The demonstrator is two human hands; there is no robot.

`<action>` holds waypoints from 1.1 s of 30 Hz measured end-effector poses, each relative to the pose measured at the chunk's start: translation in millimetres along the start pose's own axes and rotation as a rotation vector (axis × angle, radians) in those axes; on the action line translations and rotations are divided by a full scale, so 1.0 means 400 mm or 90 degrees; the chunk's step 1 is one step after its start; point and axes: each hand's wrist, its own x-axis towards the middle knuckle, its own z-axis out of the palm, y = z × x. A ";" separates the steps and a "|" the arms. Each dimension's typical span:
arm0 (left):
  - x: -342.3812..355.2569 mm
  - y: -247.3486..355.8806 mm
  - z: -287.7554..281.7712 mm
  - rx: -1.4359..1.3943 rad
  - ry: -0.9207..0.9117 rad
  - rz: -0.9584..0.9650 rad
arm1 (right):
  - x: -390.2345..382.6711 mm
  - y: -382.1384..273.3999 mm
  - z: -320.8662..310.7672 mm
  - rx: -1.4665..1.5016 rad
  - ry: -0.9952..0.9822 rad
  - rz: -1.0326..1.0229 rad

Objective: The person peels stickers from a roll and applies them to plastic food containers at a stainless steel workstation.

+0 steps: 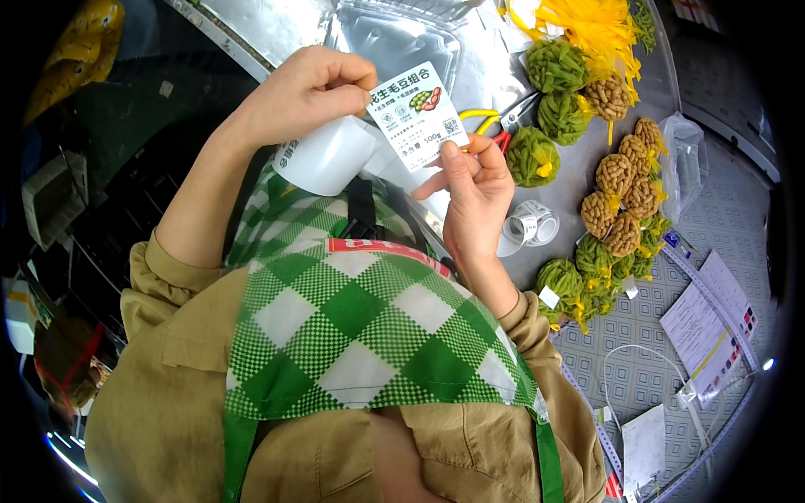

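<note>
A white printed label [417, 113] with a small picture of green pods and peanuts is stretched between my two hands. My left hand [314, 88] pinches its upper left edge, fingers curled closed. At the lower right corner, the thumb and fingers of my right hand [476, 193] grip it too. Just below my left hand a larger roll of white labels [325, 159] rests against my green checked apron. Scissors [506, 126] with yellow and red handles lie behind my right hand. Beside that wrist sits a small white label roll [534, 224].
Netted bundles of green pods [557, 67] and of peanuts [615, 172] line the metal table's right side. Yellow net strips [587, 25] are heaped at the far right. A clear plastic tray [394, 46] stands at the back. Printed sheets [711, 314] appear at the right.
</note>
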 end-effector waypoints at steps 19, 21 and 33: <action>0.013 0.030 -0.005 -0.048 -0.032 0.074 | -0.037 -0.035 0.000 0.039 -0.032 -0.010; 0.012 0.032 -0.006 -0.047 -0.035 0.075 | -0.037 -0.035 0.002 0.041 -0.031 -0.015; -0.038 -0.064 0.066 0.032 0.211 -0.131 | 0.127 0.023 -0.001 -0.198 -0.056 -0.081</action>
